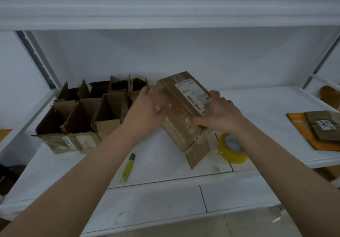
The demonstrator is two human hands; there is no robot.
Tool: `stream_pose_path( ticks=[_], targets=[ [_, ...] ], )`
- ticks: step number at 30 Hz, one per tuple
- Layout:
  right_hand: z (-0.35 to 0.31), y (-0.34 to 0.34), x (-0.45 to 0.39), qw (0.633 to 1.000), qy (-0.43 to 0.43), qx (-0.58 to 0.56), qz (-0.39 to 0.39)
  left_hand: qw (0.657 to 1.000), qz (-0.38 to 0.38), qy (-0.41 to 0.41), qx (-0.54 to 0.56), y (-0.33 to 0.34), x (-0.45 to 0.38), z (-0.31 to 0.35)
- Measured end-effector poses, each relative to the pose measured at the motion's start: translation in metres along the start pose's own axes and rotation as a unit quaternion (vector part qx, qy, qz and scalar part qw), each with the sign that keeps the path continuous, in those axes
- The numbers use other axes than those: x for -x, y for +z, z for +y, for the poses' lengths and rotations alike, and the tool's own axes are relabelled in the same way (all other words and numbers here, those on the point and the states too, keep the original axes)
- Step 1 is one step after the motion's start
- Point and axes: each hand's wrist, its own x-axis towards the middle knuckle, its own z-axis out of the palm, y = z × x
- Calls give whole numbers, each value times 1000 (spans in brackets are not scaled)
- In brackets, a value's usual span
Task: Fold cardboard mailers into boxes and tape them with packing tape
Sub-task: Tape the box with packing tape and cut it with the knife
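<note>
Both my hands, left (149, 106) and right (220, 115), curled gripping mailer box (181, 111), flap open at 5 o'clock. Next: fold flap, grab packing tape roll (232, 149).

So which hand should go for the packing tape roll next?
Probably the right hand: the yellow packing tape roll lies just below it on the white shelf. The left hand grips the cardboard box on its far side.

Both hands, left hand (150, 108) and right hand (220, 115), grip a tilted cardboard box (182, 111) above the white shelf (165, 170), near a tape roll (232, 148).
</note>
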Motion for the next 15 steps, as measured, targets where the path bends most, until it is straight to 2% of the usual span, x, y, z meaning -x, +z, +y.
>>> stream_pose_path(
  ticks=[1,2,4,5,9,13,15],
  targets=[
    [-3,3,-1,1000,12,-13,9,995,-19,-56,81,7,5,1],
    [-7,7,-1,999,19,-16,22,973,-58,-121,187,14,10,5],
    [-14,14,0,998,17,6,54,897,-115,-218,366,25,16,8],
    [-16,17,0,998,11,22,63,880,-123,-233,395,29,16,5],
    [-10,27,0,999,-15,-17,29,892,-139,-232,363,33,15,-15],
    [2,46,2,997,-21,-48,51,892,-175,-239,342,34,21,-37],
    [6,59,6,998,-18,-48,33,889,-180,-246,342,40,26,-45]
  ],
)
